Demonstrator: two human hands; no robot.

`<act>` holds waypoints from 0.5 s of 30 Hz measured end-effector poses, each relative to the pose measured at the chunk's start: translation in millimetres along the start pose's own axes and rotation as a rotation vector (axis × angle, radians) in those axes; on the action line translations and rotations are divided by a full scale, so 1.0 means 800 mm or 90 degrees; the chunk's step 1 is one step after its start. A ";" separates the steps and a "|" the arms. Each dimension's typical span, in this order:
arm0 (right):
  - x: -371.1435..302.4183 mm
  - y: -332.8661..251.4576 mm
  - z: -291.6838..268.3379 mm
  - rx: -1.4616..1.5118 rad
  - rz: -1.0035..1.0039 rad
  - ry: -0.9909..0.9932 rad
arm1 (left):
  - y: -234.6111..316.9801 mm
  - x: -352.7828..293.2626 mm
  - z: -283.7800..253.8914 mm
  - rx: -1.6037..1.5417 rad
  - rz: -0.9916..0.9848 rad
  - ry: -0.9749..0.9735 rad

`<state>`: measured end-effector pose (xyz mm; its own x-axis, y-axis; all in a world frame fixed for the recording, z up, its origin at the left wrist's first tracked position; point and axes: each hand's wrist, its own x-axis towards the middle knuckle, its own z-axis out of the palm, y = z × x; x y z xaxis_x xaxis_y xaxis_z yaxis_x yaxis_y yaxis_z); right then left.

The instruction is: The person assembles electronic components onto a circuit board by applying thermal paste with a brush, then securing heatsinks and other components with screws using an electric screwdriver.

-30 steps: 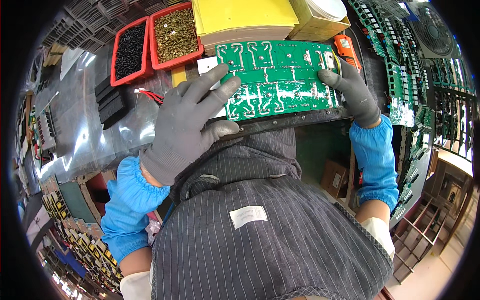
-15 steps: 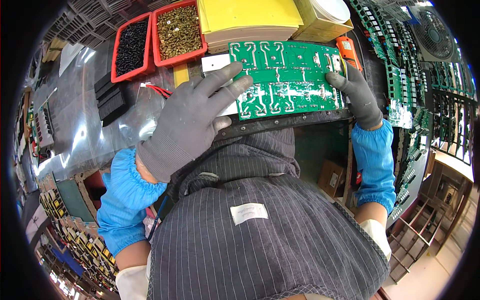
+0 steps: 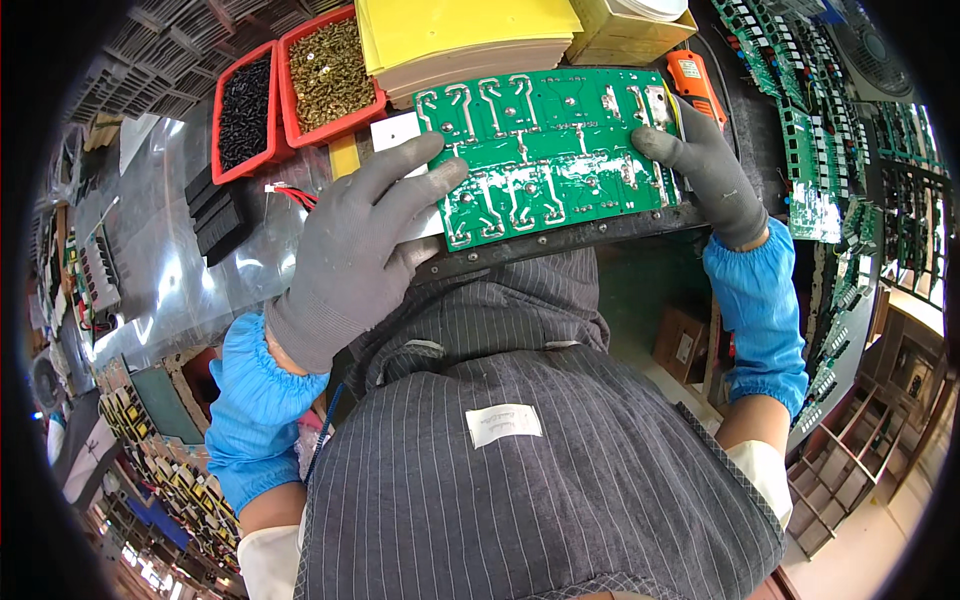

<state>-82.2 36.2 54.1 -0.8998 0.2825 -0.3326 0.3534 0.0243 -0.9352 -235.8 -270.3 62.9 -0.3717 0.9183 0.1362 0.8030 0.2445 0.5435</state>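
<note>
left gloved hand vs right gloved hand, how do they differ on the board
The grey-gloved left hand is at the left end of the green rectangular circuit board; the grey-gloved right hand is at its right end.
The left hand lays two fingers over the board's face; the right hand shows just one digit there.
The left hand shows its broad back; the right hand appears narrower.
Both meet blue sleeves.

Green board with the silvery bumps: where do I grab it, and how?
Probably by the short left and right edges of the green board, one hand from each side: it's flat and wide, with its bumpy face showing.
</note>
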 end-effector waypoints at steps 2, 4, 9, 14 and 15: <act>0.000 0.001 0.000 -0.007 -0.006 0.003 | -0.001 0.002 0.000 -0.004 -0.001 -0.008; -0.001 0.002 0.001 -0.014 -0.012 0.006 | -0.001 0.003 0.001 -0.006 -0.003 -0.016; 0.000 0.005 0.003 0.001 -0.019 0.002 | 0.003 0.005 0.002 0.012 0.001 0.027; 0.003 0.015 -0.001 -0.008 -0.041 0.002 | 0.001 0.005 0.005 0.008 0.014 0.030; 0.004 0.014 -0.003 -0.015 -0.034 -0.006 | 0.002 0.004 0.004 0.016 0.014 0.029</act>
<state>-80.7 39.5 42.3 -0.9201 0.2707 -0.2831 0.3099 0.0614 -0.9488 -234.3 -266.0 61.5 -0.3746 0.9085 0.1855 0.8224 0.2331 0.5190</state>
